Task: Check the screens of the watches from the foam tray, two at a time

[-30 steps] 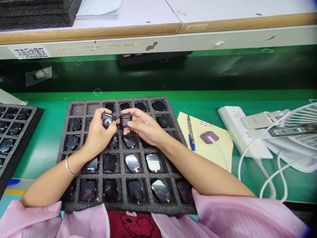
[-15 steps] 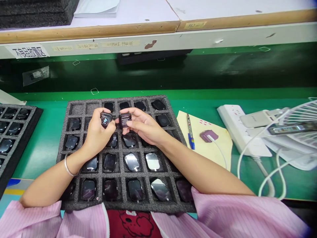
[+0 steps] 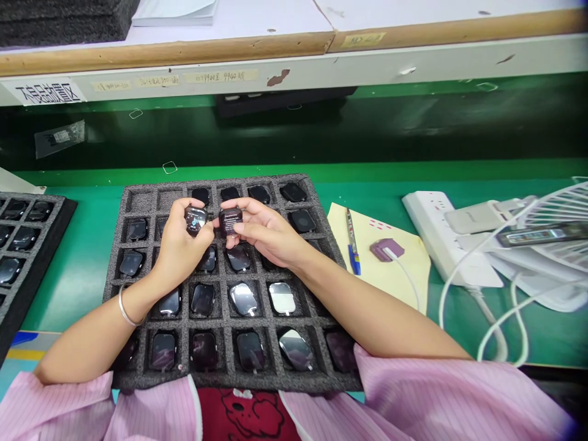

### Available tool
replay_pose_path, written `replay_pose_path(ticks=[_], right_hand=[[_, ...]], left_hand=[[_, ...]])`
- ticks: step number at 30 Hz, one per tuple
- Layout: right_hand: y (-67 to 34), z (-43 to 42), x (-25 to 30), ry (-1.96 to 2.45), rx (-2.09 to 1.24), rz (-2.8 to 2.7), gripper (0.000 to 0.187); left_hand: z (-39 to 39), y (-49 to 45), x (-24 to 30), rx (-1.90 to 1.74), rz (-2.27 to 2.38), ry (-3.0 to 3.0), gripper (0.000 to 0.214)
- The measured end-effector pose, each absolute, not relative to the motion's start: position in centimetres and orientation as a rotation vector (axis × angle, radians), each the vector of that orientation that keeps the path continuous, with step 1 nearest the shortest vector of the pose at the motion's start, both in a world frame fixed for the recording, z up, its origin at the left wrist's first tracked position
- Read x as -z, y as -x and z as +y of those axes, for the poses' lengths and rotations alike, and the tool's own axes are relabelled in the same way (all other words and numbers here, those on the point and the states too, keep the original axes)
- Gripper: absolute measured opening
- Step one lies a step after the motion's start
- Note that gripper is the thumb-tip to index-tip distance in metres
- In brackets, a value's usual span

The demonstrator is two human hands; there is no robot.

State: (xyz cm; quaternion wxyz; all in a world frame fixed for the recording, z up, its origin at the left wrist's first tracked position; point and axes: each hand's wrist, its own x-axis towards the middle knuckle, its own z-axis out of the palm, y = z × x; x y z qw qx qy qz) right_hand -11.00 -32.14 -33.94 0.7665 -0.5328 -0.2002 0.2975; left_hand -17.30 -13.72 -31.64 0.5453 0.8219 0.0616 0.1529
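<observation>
My left hand (image 3: 179, 245) is closed around a smartwatch body (image 3: 196, 221) whose lit screen shows a bluish graphic and faces up. Close beside it, my right hand (image 3: 269, 233) grips a second watch body (image 3: 230, 222) between thumb and fingers, and small white text shows on its dark screen. Neither watch has a strap that I can see. Both hands hover over a dark grey foam tray (image 3: 181, 327) with square pockets. Several dark-screened watch bodies (image 3: 203, 299) lie in the pockets. Two pockets at the far left corner hold nothing. My forearms cover some pockets.
Another foam tray (image 3: 43, 260) of watches stands at the left. To the right, a pen (image 3: 352, 242) and a purple charger block (image 3: 387, 250) with a white cable lie on yellow paper (image 3: 333, 223). Beyond are a power strip (image 3: 452, 245) and a white fan (image 3: 560, 226). A shelf edge (image 3: 298, 46) runs across the back.
The whole view has shifted slightly. Both hands keep their hold on the two watches, in nearly the same place over the tray.
</observation>
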Motion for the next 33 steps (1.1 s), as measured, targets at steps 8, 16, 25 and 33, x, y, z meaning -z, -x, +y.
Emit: replay_pose_path(ticks=[8, 16, 25, 33], right_hand=[[11.0, -32.17, 34.06, 1.164, -0.657, -0.434, 0.046], [11.09, -32.16, 33.85, 1.159, -0.659, -0.435, 0.046], [11.17, -32.14, 33.64, 1.165, -0.65, -0.436, 0.045], [11.15, -32.16, 33.81, 1.142, -0.656, -0.436, 0.045]], left_hand=[[-13.72, 17.3, 31.53, -0.374, 0.151, -1.96, 0.029], [-13.63, 17.21, 31.61, -0.354, 0.156, -1.96, 0.029], [-13.93, 17.35, 31.56, -0.322, 0.155, -1.918, 0.03], [-13.78, 17.3, 31.49, -0.349, 0.154, -1.923, 0.03]])
